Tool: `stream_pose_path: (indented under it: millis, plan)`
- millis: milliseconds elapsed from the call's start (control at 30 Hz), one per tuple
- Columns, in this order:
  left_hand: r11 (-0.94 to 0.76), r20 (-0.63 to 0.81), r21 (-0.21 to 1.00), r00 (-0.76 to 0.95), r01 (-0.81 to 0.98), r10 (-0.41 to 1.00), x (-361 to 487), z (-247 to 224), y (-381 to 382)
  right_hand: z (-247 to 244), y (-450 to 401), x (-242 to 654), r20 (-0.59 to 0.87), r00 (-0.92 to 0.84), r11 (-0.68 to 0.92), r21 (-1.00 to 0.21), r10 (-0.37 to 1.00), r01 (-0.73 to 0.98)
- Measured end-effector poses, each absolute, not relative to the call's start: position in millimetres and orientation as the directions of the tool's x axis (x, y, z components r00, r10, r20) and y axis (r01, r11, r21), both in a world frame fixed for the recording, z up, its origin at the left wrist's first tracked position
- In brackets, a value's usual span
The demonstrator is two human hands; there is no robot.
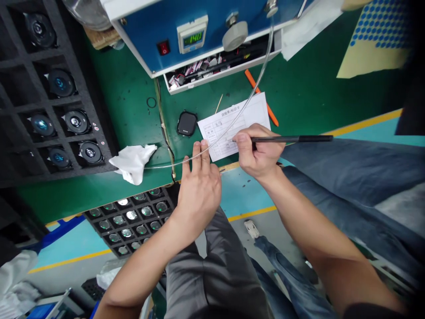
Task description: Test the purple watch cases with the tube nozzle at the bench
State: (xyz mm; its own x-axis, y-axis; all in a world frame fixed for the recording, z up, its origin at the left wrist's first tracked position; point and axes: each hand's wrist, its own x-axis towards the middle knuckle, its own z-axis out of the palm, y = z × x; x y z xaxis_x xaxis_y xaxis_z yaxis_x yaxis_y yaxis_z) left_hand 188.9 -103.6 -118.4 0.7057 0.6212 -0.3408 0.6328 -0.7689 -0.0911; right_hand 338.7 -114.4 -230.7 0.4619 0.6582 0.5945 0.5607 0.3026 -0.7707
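My right hand (259, 153) grips a black pen (308, 138), its tip over a white printed form (255, 110) with handwriting in its top row. My left hand (201, 186) lies with fingers stretched out on the green bench edge, its fingertips at the form's lower left corner. A thin clear tube (247, 103) runs across the form and over the left fingers to a crumpled white cloth (133, 164). Just beyond my left fingertips lies a square dark watch body (187, 123). An orange tool (272, 114) sits partly under the form.
A blue machine (146, 40) with a green display stands at the back, above an open drawer (195, 84) of small parts. Black foam trays (71, 57) of round watches are at the left. A cable (161, 119) crosses the bench. Another person's jeans (332, 173) are at right.
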Motion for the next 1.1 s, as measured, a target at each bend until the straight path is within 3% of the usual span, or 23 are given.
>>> stream_pose_path:
  millis: [333,1100]
  plan:
    - [-0.780,-0.360,-0.126,0.704,0.613,0.612,189.5,-118.7,-103.9,-229.6,-116.4,338.7,0.633,0.421,0.386,-0.752,0.649,0.535]
    - [-0.786,-0.329,-0.118,0.723,0.607,0.608,187.5,-120.5,-103.8,-232.1,-116.6,338.8,0.619,0.485,0.326,-0.763,0.618,0.559]
